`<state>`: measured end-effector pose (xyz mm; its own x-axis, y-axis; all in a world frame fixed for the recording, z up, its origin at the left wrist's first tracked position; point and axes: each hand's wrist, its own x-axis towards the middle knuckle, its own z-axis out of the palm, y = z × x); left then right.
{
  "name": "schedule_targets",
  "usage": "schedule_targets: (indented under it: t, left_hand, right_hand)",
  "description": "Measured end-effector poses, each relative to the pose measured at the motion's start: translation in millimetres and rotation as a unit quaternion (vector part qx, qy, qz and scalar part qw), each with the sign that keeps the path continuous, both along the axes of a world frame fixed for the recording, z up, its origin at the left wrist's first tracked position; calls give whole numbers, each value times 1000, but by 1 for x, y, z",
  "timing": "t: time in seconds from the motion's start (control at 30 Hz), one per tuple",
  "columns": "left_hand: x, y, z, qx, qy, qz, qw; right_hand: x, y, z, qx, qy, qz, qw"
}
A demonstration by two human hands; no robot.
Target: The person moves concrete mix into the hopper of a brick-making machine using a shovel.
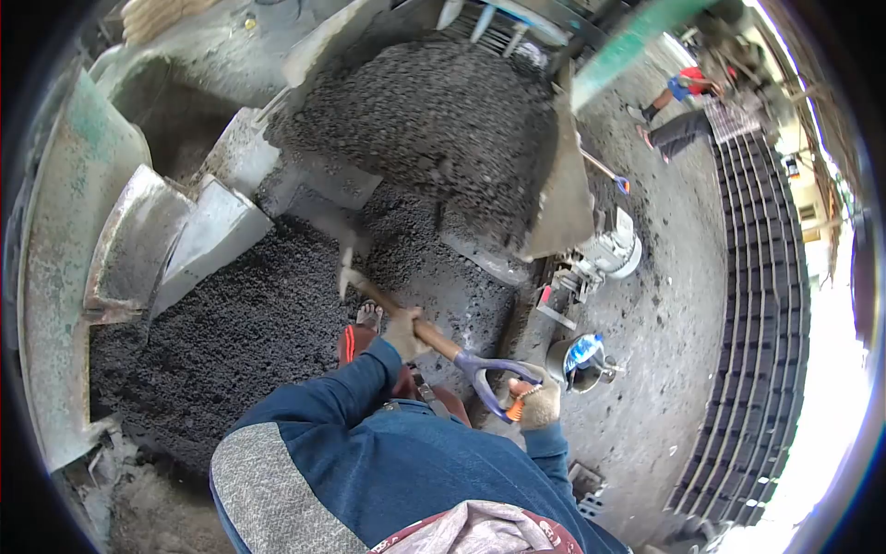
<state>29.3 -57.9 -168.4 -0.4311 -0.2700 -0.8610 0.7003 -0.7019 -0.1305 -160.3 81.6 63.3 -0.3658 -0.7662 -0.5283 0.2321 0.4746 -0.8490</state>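
Observation:
With both gloved hands I hold a shovel (438, 340) that has a wooden shaft and a purple D-shaped handle with an orange grip. My left hand (404, 334) is closed around the middle of the shaft. My right hand (540, 399) is closed on the handle at its end. The shovel's blade is blurred and lies up and to the left, over the dark gritty mix near my bare foot (369, 316). A large heap of this dark mix (425, 120) fills the metal hopper ahead.
Loose mix (231, 342) covers the floor at left, beside a rusty metal chute (138, 240). A motor (611, 245), a bucket (563, 365) and another shovel (606, 173) are at right. Rows of dark blocks (761, 323) line the far right, with a person (683, 88) bending near them.

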Motion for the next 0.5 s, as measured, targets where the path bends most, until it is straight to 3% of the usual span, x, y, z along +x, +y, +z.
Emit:
schedule_targets:
  t: [0.13, 0.23, 0.33, 0.43, 0.5]
  left_hand:
    - [39, 42, -30, 38, -48, 66, 996]
    - [38, 90, -67, -13, -126, 44, 991]
    - [34, 136, -99, -118, -231, 5, 966]
    - [32, 149, -38, -109, -202, -11, 973]
    - [36, 137, -69, -7, -125, -7, 992]
  right_hand:
    - [-60, 117, -40, -25, 97, -45, 994]
    - [-92, 190, -94, 55, 10, -193, 980]
    - [-116, 251, -141, 78, 0, -222, 972]
    - [-113, 275, -141, 63, 35, -214, 974]
    - [-105, 271, -132, 52, 104, -200, 973]
